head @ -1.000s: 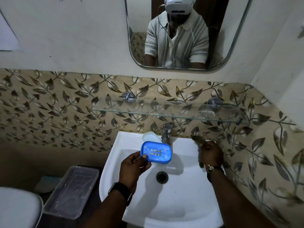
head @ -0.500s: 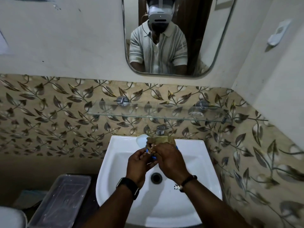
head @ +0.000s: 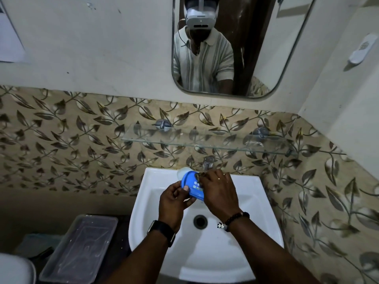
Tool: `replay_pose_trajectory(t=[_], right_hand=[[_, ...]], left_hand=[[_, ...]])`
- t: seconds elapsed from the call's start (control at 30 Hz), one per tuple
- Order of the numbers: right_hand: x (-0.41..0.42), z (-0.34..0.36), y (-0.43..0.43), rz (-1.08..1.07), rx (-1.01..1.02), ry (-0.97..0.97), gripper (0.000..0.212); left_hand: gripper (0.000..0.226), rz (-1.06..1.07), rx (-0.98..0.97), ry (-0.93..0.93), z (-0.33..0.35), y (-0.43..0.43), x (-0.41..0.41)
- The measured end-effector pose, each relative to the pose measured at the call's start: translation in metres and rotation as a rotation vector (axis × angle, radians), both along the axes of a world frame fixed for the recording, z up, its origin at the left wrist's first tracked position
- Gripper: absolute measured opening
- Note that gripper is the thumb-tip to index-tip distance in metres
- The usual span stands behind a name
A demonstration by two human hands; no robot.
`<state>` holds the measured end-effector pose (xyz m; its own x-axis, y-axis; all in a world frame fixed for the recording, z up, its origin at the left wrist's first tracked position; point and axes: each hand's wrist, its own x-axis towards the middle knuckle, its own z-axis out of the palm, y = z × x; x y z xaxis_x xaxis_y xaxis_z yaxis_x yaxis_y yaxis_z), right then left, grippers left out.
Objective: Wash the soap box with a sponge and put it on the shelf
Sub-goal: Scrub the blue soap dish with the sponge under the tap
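Washing stage, in progress. The blue soap box [head: 191, 184] is held tilted over the white wash basin [head: 256, 203], just in front of the tap [head: 208, 162]. Left hand [head: 174, 202] pinches its near rim; right hand [head: 219, 193] is closed on a sponge [head: 200, 175], mostly hidden, pressed against the box. Rinsing cannot be judged. The glass shelf [head: 205, 140] above the basin is bare; placing remains. Leaf-patterned tile surrounds the basin, dim light.

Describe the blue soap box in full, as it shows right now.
The soap box is bright blue, looks like plastic, oval with rounded ends and a raised rim. A grid of small drain slots sits in its middle. It is held tilted above the white sink, in front of the tap. The left hand grips its lower edge; the right hand covers its right side, pressing a sponge on it.
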<state>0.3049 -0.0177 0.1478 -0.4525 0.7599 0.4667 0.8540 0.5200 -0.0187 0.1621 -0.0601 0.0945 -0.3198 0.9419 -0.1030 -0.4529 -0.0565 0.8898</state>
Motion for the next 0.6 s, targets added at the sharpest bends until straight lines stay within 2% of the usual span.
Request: replay_pose_trajectory(t=[0.13, 0.23, 0.33, 0.43, 0.53, 0.6], right_hand=[[-0.024, 0.004, -0.007, 0.178, -0.199, 0.207, 0.022], [-0.022, 0.013, -0.004, 0.219, -0.115, 0.018, 0.026], [-0.008, 0.023, 0.000, 0.107, 0.012, -0.138, 0.036], [-0.006, 0.026, -0.003, -0.033, 0.021, -0.224, 0.031], [-0.011, 0.027, -0.009, -0.056, -0.034, -0.209, 0.025], [-0.016, 0.025, -0.012, 0.029, -0.149, -0.100, 0.024]], left_hand=[[0.020, -0.054, 0.022, 0.019, 0.001, -0.002, 0.001], [0.022, -0.051, 0.044, 0.012, 0.002, -0.002, -0.009], [0.025, 0.018, 0.055, -0.019, 0.008, 0.001, -0.019], [0.026, 0.063, 0.051, -0.018, 0.012, 0.002, -0.017], [0.025, 0.082, 0.048, -0.041, 0.012, 0.002, -0.011], [0.023, 0.064, 0.045, -0.046, 0.011, 0.002, -0.011]])
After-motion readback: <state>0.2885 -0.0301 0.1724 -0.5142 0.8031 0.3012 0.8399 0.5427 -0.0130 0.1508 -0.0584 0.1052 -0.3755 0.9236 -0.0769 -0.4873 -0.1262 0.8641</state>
